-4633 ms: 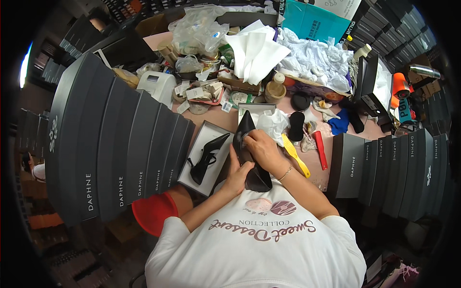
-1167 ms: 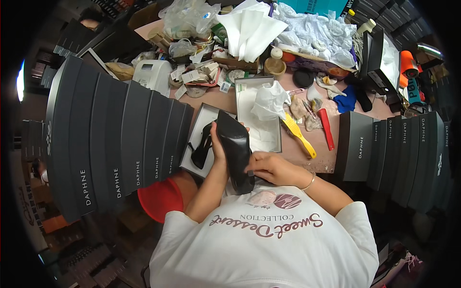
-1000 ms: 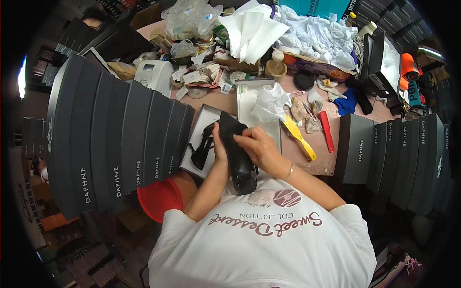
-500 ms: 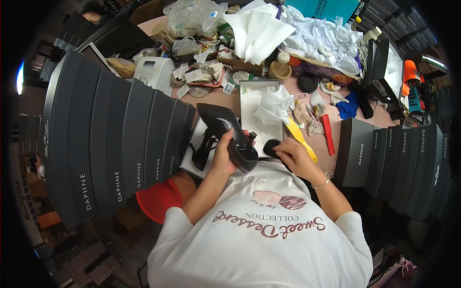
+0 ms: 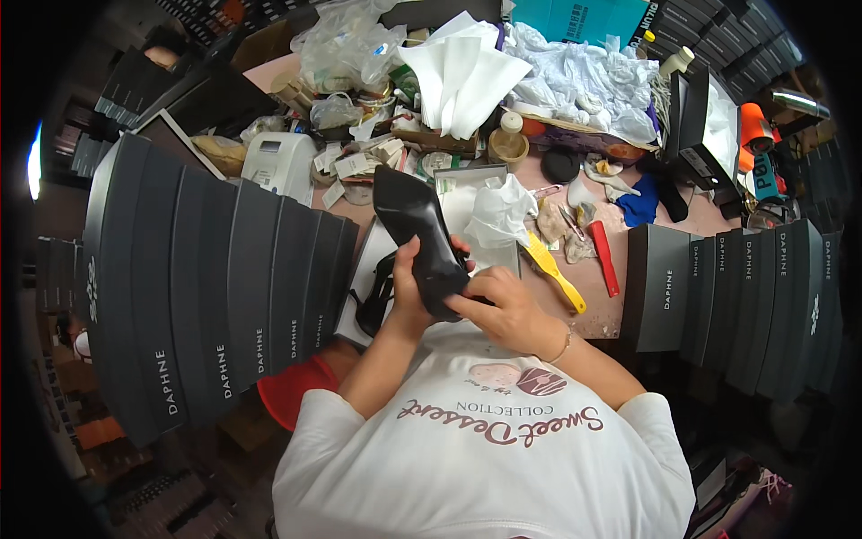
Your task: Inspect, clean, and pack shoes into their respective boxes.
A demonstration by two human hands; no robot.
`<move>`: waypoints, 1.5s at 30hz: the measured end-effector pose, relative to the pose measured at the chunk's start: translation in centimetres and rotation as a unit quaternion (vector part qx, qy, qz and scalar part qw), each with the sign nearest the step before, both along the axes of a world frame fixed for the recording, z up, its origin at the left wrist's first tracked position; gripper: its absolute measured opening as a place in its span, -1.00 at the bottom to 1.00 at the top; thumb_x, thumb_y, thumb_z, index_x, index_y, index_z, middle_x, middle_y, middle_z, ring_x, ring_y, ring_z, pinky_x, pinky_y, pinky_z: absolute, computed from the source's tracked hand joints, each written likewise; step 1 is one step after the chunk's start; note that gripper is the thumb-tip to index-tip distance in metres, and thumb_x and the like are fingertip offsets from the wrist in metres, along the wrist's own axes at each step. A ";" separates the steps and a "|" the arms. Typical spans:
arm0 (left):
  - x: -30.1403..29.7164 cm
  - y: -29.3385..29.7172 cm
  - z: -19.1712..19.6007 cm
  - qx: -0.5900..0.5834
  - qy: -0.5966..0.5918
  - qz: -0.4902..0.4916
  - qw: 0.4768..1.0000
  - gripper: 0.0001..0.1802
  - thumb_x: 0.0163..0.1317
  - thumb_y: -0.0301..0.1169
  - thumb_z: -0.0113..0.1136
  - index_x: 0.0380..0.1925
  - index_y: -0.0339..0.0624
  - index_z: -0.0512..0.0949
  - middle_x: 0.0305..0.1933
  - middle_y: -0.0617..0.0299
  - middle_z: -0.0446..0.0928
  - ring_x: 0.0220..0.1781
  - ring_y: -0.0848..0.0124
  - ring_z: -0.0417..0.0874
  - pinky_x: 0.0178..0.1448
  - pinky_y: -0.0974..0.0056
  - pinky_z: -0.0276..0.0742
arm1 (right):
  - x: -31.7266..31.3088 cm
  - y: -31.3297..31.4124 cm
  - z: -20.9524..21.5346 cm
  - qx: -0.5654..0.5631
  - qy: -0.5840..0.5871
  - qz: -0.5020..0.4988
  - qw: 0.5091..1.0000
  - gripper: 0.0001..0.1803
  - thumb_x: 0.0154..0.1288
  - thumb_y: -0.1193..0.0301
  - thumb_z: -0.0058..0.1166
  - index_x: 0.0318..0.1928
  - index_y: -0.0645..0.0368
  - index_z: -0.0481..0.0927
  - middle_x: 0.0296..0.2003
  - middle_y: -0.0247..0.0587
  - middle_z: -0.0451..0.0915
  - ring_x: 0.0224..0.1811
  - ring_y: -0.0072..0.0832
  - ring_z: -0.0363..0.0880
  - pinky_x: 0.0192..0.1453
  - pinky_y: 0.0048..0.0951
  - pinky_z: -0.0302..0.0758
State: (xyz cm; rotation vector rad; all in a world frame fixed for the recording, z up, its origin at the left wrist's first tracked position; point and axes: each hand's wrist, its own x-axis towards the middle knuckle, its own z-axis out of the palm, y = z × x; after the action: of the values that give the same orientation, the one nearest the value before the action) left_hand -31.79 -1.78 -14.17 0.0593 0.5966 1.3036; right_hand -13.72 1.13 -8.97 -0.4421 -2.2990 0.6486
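A black high-heeled shoe [image 5: 415, 238] is tilted in front of my chest with its sole side partly turned up. My left hand [image 5: 415, 278] is wrapped round it, thumb on the near side and fingertips showing past the far edge. Against the shoe's lower end press the bent fingers of my right hand [image 5: 503, 310]; what they pinch, if anything, is hidden. Another black strappy shoe [image 5: 373, 301] lies in an open box [image 5: 352, 310] to the left. Crumpled white paper [image 5: 503, 211] sits over a light open box [image 5: 456, 180] just beyond my hands.
Dark shoe boxes stand in a row at the left [image 5: 197, 287] and at the right [image 5: 660, 278]. A yellow-handled brush [image 5: 557, 269] and a red-handled tool [image 5: 603, 256] lie on the pink tabletop [image 5: 588, 301]. Bags, tags and white sheets [image 5: 462, 76] crowd the back.
My right hand has moved left from a round black pad it was touching and now meets the shoe. The shoe is tipped more upright in my left hand.
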 end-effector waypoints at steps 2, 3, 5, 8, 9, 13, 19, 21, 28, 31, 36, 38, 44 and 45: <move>-0.6 0.4 0.1 0.063 0.096 -0.016 0.993 -0.37 0.10 0.11 0.08 -0.14 -0.28 0.46 -0.18 0.10 0.53 -0.16 0.29 0.59 0.00 0.19 0.54 | 1.4 0.2 -3.2 -0.032 -0.005 0.005 0.999 -0.60 -0.05 0.58 0.19 -0.10 0.09 0.65 -0.28 -0.21 0.51 -0.30 -0.30 0.47 -0.25 -0.32 0.41; -1.0 0.4 -0.2 0.079 0.091 -0.006 0.993 -0.35 0.07 0.09 0.11 -0.12 -0.31 0.47 -0.17 0.09 0.53 -0.13 0.29 0.59 0.02 0.19 0.53 | 2.7 0.3 -5.0 -0.067 -0.046 -0.049 0.995 -0.61 -0.05 0.59 0.21 -0.10 0.11 0.65 -0.27 -0.21 0.51 -0.31 -0.29 0.45 -0.24 -0.30 0.41; -0.8 0.1 0.2 0.061 0.130 -0.028 0.989 -0.35 0.07 0.09 0.12 -0.11 -0.31 0.48 -0.15 0.08 0.54 -0.12 0.30 0.60 0.01 0.20 0.53 | 3.1 0.4 -3.3 -0.116 -0.009 -0.075 0.990 -0.57 -0.03 0.63 0.21 -0.05 0.16 0.61 -0.30 -0.18 0.49 -0.29 -0.26 0.47 -0.19 -0.25 0.43; -0.9 0.5 -1.2 0.060 0.140 -0.067 0.986 -0.46 0.11 -0.05 0.15 -0.12 -0.33 0.51 -0.13 0.07 0.56 -0.14 0.32 0.61 -0.02 0.23 0.54 | -1.2 0.4 -1.3 -0.144 0.013 -0.006 0.990 -0.61 0.03 0.67 0.13 -0.05 0.20 0.59 -0.24 -0.15 0.50 -0.21 -0.20 0.51 -0.10 -0.31 0.49; -1.2 0.3 -1.5 0.042 0.200 -0.065 0.977 -0.49 0.12 -0.09 0.15 -0.14 -0.35 0.51 -0.13 0.07 0.56 -0.16 0.34 0.61 -0.04 0.25 0.55 | -0.2 0.3 -2.0 -0.195 -0.043 -0.012 0.980 -0.63 0.05 0.65 0.12 -0.06 0.22 0.59 -0.24 -0.13 0.49 -0.20 -0.18 0.50 -0.07 -0.29 0.48; -1.9 2.2 -2.1 0.094 0.421 -0.069 0.899 -0.37 0.31 -0.05 0.06 0.14 -0.41 0.34 0.12 -0.01 0.43 0.14 0.28 0.47 0.24 0.26 0.34 | 4.2 2.2 -6.0 -0.345 -0.053 -0.156 0.924 -0.69 0.21 0.52 0.09 -0.02 0.34 0.56 -0.22 -0.08 0.51 -0.12 -0.26 0.51 0.01 -0.38 0.42; -0.1 2.5 -0.9 0.146 0.528 -0.135 0.826 -0.27 0.46 0.05 -0.31 0.38 -0.34 0.08 0.33 0.01 0.25 0.34 0.23 0.27 0.40 0.27 0.10 | -0.2 3.8 -5.8 -0.576 0.083 -0.126 0.803 -0.47 0.18 0.37 0.23 0.12 0.36 0.42 -0.12 -0.22 0.55 -0.11 -0.53 0.52 -0.06 -0.56 0.47; -1.6 2.0 -2.4 0.028 0.352 -0.048 0.934 -0.29 0.42 0.12 -0.29 0.34 -0.18 0.19 0.15 0.14 0.40 0.18 0.36 0.40 0.25 0.24 0.26 | 0.8 3.4 -7.5 -0.646 0.167 -0.118 0.735 -0.55 0.20 0.43 0.16 0.08 0.35 0.44 -0.15 -0.23 0.57 -0.15 -0.56 0.54 -0.10 -0.57 0.49; -1.8 -1.9 -5.2 -0.080 -0.023 -0.266 0.960 -0.33 0.34 0.15 -0.14 0.25 -0.09 0.29 0.15 0.10 0.47 0.05 0.17 0.59 0.12 -0.06 0.53 | 0.7 4.1 -6.7 -0.643 0.053 -0.043 0.763 -0.71 0.17 0.51 0.04 -0.07 0.30 0.51 -0.28 -0.22 0.61 -0.35 -0.54 0.58 -0.28 -0.54 0.51; -1.8 -1.0 -4.2 -0.057 0.050 -0.285 0.955 -0.40 0.29 -0.07 0.09 0.24 -0.11 0.28 0.05 0.08 0.51 -0.10 0.18 0.66 0.10 0.08 0.60 | 0.3 4.8 -4.5 -0.451 -0.034 0.044 0.891 -0.65 0.10 0.51 0.04 -0.06 0.30 0.49 -0.21 -0.09 0.57 -0.17 -0.32 0.55 -0.07 -0.39 0.48; -0.4 -2.7 -10.8 0.146 0.370 -0.125 0.909 -0.54 0.29 -0.17 0.10 0.06 -0.25 0.40 0.05 0.02 0.48 0.03 0.25 0.58 0.05 -0.01 0.57 | -2.7 3.4 -3.6 -0.279 -0.032 0.158 0.947 -0.45 0.02 0.53 -0.02 0.13 0.29 0.42 0.01 -0.01 0.45 0.11 -0.14 0.42 0.26 -0.35 0.31; 0.8 -2.4 -10.3 -0.018 0.218 -0.090 0.972 -0.48 0.32 -0.02 0.01 -0.02 -0.30 0.45 -0.04 -0.02 0.51 0.02 0.20 0.58 0.07 0.02 0.55 | -2.0 3.9 -3.5 -0.332 0.022 0.086 0.939 -0.47 0.14 0.45 0.04 0.16 0.32 0.39 0.02 0.03 0.45 0.11 -0.11 0.42 0.24 -0.35 0.32; -1.0 -2.0 -10.2 -0.232 -0.100 0.022 0.967 -0.33 0.21 0.22 -0.01 -0.25 -0.27 0.55 -0.20 -0.08 0.60 -0.11 -0.28 0.58 -0.01 -0.37 0.50 | 7.8 4.2 -9.4 -0.266 -0.055 -0.276 0.922 -0.65 0.27 0.45 0.04 0.04 0.35 0.51 -0.03 0.05 0.48 0.01 -0.11 0.47 0.11 -0.31 0.39; -0.4 -1.3 -8.7 -0.292 -0.055 0.090 0.951 -0.45 0.25 0.12 0.02 -0.22 -0.20 0.56 -0.16 -0.08 0.60 -0.10 -0.26 0.59 -0.01 -0.39 0.49 | 7.8 3.1 -9.3 -0.272 -0.066 -0.260 0.924 -0.64 0.26 0.46 0.05 0.05 0.34 0.51 -0.05 0.06 0.49 0.00 -0.12 0.47 0.10 -0.30 0.40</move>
State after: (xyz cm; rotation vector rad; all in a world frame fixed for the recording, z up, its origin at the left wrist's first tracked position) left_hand -32.23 -3.09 -22.85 -0.5635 0.8847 1.2494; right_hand -5.89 4.21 -18.25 -1.3367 -1.9565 0.9922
